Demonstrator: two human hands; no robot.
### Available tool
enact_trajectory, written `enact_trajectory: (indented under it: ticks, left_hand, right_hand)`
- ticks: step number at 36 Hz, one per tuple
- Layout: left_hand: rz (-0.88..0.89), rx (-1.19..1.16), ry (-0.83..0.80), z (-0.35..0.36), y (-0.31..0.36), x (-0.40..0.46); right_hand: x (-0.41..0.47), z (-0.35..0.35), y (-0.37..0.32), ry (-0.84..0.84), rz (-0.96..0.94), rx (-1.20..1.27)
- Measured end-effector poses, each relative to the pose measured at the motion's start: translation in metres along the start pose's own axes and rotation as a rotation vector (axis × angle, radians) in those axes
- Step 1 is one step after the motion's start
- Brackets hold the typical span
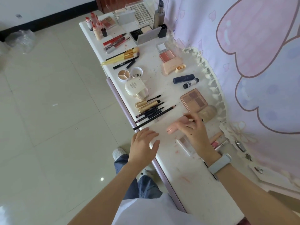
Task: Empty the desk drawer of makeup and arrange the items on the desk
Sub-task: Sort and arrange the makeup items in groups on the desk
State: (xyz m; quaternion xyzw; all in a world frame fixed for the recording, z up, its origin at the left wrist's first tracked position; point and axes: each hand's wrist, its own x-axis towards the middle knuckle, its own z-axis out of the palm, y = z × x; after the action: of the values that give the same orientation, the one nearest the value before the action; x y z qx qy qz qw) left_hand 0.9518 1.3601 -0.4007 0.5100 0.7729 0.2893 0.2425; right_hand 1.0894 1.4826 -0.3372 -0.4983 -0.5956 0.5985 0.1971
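Makeup covers most of the desk [191, 189] in the head view, laid out in rows from the far end to just past your hands.

Far end: red-capped bottles [95, 25], a clear organizer [138, 13] and a tall pump bottle [159, 15]. Next come red tubes [116, 40], then yellow-handled brushes [120, 56] w/ a black liner pen [124, 63] beside them. A round 3-part concealer pot [124, 75] sits touching its lid [136, 72], and a cream compact [136, 88] lies just below. Gold mascara tubes [147, 103] and black pencils [152, 114] lie side by side near the front edge. Wall side: blush palette [167, 55], navy tube [183, 78], brown eyeshadow palette [194, 99].

Your right hand [194, 132] is over the desk, fingers spread and loosely curled, on a pink item [172, 128] that's motion-blurred; can't tell if you're gripping it or only touching it. Watch band [220, 163] on that wrist. A small clear palette [185, 142] lies partly under the hand, and thin pink sticks [219, 142] lie just right of it.

Your left hand [142, 145] hovers at the front edge, fingers relaxed, thumb out, holding nothing.
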Motion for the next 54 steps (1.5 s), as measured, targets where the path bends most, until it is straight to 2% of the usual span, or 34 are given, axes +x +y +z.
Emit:
enact_trajectory:
  ticks: [3, 4, 6, 12, 19, 24, 27, 31, 36, 41, 54]
  left_hand:
    - [-0.334, -0.532, -0.168, -0.022, 0.021, 0.004]
    - [-0.384, -0.695, -0.215, -0.028, 0.026, 0.005]
    - [-0.378, -0.831, -0.249, -0.035, 0.032, 0.005]
    - [-0.324, -0.866, -0.138, -0.039, 0.038, 0.003]
    - [-0.507, -0.957, -0.008, -0.042, 0.042, 0.006]
    - [-0.608, -1.094, -0.175, -0.048, 0.049, 0.010]
    - [-0.609, -1.160, -0.222, -0.052, 0.052, 0.012]
    - [-0.722, -1.312, -0.190, -0.056, 0.052, 0.012]
    - [-0.797, -1.433, -0.290, -0.056, 0.052, 0.010]
    - [-0.697, -1.394, -0.352, -0.053, 0.052, 0.004]
    - [-0.776, -1.361, -0.388, -0.045, 0.047, 0.007]
  right_hand:
    - [-0.011, 0.001, 0.007, 0.108, 0.082, 0.188]
    - [-0.016, 0.004, 0.008, 0.130, 0.101, 0.239]
    - [-0.024, 0.011, 0.012, 0.124, 0.143, 0.327]
    - [-0.033, 0.025, 0.013, 0.092, 0.166, 0.214]
    - [-0.042, 0.027, 0.005, -0.105, 0.016, -0.073]
    - [-0.046, 0.030, 0.009, -0.035, -0.257, -0.378]
    - [-0.044, 0.030, 0.007, -0.053, -0.349, -0.366]
    - [-0.039, 0.026, 0.006, -0.116, -0.369, -0.328]
    - [-0.040, 0.026, 0.007, -0.181, -0.389, -0.396]
    - [-0.041, 0.027, 0.007, -0.196, -0.352, -0.421]
    - [-0.051, 0.036, 0.014, -0.101, -0.518, -0.717]
